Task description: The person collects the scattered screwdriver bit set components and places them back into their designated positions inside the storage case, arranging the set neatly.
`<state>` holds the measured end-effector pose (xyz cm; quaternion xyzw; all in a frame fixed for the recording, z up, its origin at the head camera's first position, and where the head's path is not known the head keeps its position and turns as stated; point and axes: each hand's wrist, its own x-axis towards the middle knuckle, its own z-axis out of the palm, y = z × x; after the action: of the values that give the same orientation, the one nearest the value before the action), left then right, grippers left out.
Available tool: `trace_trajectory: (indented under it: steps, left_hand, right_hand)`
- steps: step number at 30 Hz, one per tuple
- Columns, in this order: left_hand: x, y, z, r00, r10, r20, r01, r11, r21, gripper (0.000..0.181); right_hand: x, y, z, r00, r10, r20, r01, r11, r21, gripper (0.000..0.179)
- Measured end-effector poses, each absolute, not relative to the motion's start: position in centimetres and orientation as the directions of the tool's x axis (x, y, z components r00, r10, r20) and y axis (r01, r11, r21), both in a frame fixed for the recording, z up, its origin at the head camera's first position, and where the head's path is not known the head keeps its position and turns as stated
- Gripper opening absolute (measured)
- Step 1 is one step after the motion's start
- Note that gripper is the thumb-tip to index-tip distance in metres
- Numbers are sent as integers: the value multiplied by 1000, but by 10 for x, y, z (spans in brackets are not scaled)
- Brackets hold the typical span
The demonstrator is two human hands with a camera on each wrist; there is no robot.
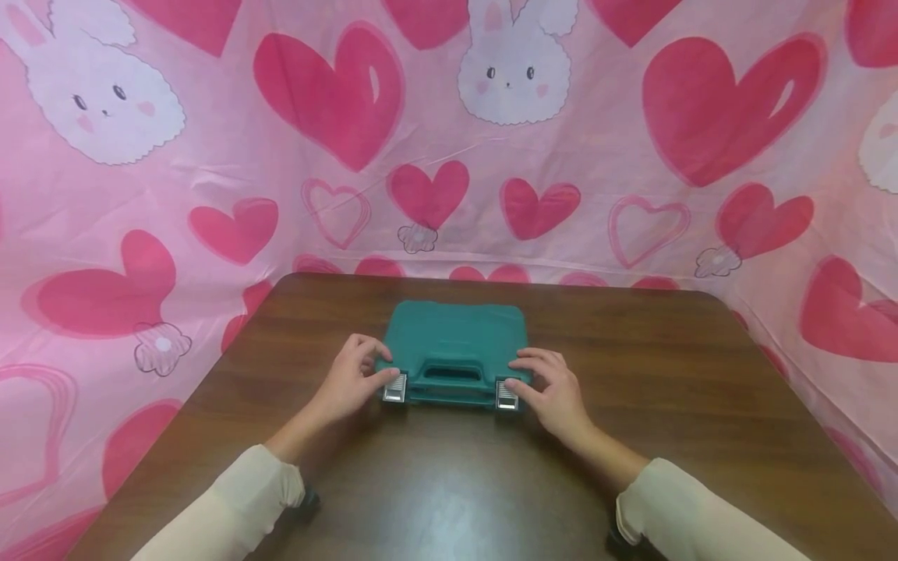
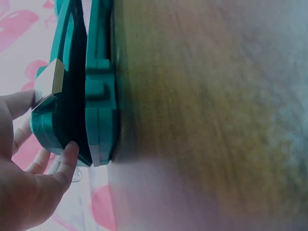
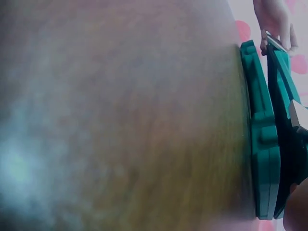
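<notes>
A green plastic tool case (image 1: 456, 331) lies on the brown table with its handle side toward me. In the left wrist view a dark gap runs between its raised lid (image 2: 48, 127) and its base (image 2: 99, 125). My left hand (image 1: 354, 374) holds the lid's front left corner, thumb by the silver latch (image 1: 395, 387) and a fingertip at the lid's lower edge. At the front right corner my right hand (image 1: 557, 393) grips the lid, thumb on the other latch (image 1: 507, 395). The inside of the case is dark and hidden.
The wooden table (image 1: 449, 483) stretches around the case on all sides. Behind and beside it hangs a pink cloth (image 1: 435, 101) printed with hearts and rabbits. Light-coloured sleeves (image 1: 238, 499) cover both forearms.
</notes>
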<state>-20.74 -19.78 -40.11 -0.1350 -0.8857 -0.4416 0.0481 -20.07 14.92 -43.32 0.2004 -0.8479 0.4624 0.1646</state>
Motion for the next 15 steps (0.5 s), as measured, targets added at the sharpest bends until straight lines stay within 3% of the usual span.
trace_trajectory:
  steps: [15]
  left_hand:
    - [-206,-197,-408,-954,229,193,297,639,709,30]
  right_hand:
    - [-199,149,-437,-841,-252,479,-528,572,-627,29]
